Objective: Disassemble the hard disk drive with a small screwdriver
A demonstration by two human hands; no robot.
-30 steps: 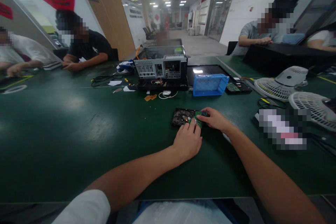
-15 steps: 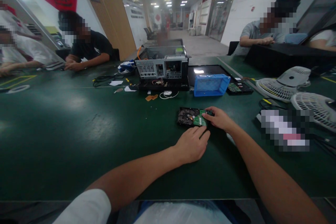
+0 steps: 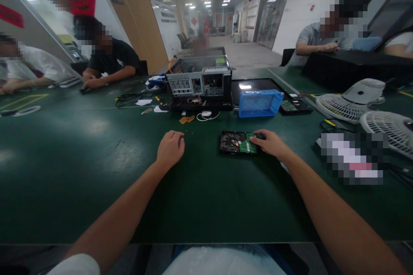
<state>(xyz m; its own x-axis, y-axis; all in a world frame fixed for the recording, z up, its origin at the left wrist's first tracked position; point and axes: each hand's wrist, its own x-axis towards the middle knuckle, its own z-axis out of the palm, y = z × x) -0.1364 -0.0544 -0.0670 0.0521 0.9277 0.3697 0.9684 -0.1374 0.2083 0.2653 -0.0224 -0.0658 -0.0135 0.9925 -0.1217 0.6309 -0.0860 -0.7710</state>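
A hard drive (image 3: 231,142) lies on the green table with its dark metal base and green circuit board facing up. My right hand (image 3: 270,144) grips the drive's right end, the thumb over the board and the fingers along the far edge. To the left, apart from the drive, my left hand (image 3: 171,150) is low over the table, its fingers curled in toward the thumb. Whatever may be between those fingertips is hidden. Tiny light specks (image 3: 186,131) lie on the table just beyond that hand.
Beyond the hands stand an opened computer case (image 3: 198,84) and a blue plastic bin (image 3: 260,104) on its side. A flat dark panel (image 3: 254,85) lies behind. White fan parts (image 3: 338,105) are on the right; brown scraps (image 3: 186,119) lie before the case. Other people sit across the table.
My left hand has left the near edge of the hard drive and moved left to the table near the specks. My right hand stays on the drive.
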